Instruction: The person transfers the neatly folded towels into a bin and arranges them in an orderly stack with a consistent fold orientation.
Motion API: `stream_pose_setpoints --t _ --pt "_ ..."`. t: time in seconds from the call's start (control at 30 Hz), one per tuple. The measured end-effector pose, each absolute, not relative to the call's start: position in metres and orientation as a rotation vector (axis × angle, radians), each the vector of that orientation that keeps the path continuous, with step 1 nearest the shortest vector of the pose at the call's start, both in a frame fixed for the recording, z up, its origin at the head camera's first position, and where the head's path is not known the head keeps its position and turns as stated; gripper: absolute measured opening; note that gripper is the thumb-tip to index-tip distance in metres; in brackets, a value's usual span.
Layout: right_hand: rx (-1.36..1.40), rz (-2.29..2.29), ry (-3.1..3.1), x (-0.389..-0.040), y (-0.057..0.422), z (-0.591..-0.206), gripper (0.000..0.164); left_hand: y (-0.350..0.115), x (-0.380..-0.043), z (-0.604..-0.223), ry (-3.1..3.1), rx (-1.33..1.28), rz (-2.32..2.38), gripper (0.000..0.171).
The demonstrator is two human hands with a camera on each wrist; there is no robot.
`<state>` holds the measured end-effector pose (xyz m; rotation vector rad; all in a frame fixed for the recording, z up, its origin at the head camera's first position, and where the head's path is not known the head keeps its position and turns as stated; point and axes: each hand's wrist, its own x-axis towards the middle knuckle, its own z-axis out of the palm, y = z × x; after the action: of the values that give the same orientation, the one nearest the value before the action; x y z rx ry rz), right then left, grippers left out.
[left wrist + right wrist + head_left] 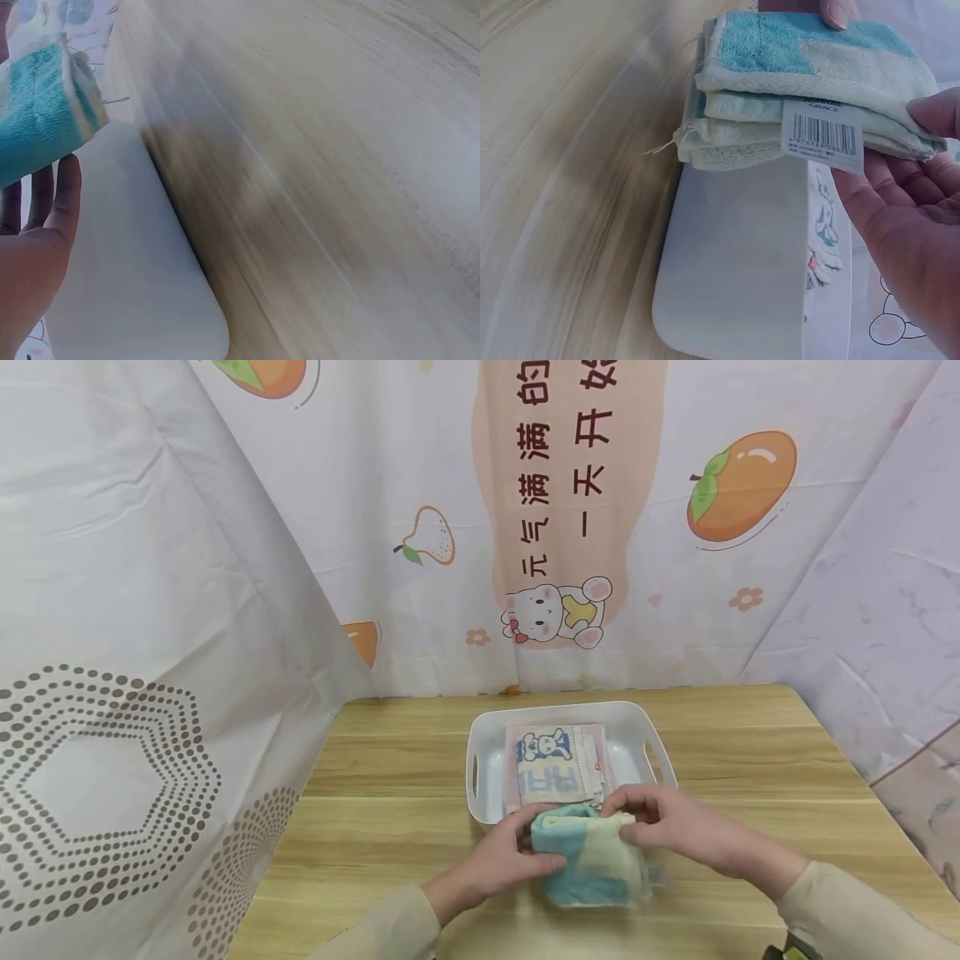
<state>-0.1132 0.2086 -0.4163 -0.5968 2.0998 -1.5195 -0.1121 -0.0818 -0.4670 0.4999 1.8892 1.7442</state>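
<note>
Both hands hold a folded teal and cream towel [585, 864] close to the near rim of a white basket [487, 718]. My left hand [510, 860] grips its left side, thumb across the front and fingers behind. At the upper right corner, my right hand [667, 827] pinches the towel between thumb and fingers. The right wrist view shows its stacked layers, with a barcode tag [823, 135] hanging from the edge and a loose thread at one corner. Inside the basket lies a folded pink, cream and blue towel [547, 768] with a bear pattern.
The basket, with handle holes in its sides, stands on a wood-grain table [390, 777]. Printed white curtains [375, 527] hang behind the table and along both sides. A small dark object [795, 947] shows at the right sleeve near the bottom edge.
</note>
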Motion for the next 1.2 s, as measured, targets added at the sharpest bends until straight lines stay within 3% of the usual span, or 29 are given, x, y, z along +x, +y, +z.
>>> stream_pose_setpoints --t 0.5,1.2 --pt "-0.521 -1.661 2.037 -0.125 0.205 -0.401 0.024 -0.082 -0.121 -0.450 1.856 0.498 1.836 0.043" --pt "-0.310 -1.840 1.952 -0.141 0.194 -0.403 0.066 -0.075 -0.144 -0.429 1.745 0.294 2.013 0.051"
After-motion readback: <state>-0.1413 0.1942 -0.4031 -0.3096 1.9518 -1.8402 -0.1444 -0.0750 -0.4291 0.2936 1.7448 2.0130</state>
